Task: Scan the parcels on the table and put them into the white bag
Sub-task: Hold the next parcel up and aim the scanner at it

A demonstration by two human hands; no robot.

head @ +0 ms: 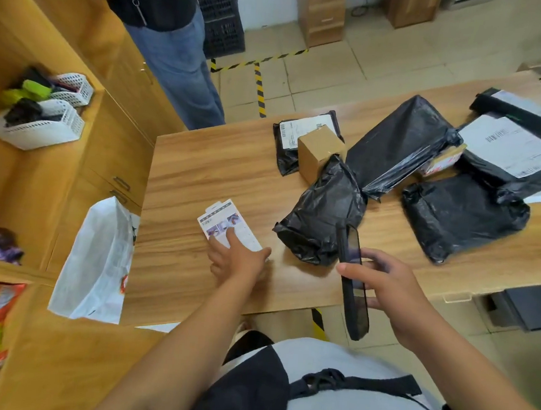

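My left hand (237, 255) lies flat on the small white printed card packet (228, 225), long axis toward 11 o'clock, while my right hand (386, 285) grips the black phone scanner (352, 276).

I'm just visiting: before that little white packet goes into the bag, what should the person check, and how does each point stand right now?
1. Left hand on the white packet: ok, fingers rest on it, though not yet lifting.
2. Right hand holds the phone: ok.
3. Packet already scanned: cannot tell.
4. White bag within reach beside the table: ok.
5. Bag mouth open: cannot tell.
6. Path from packet to bag free of parcels: ok.
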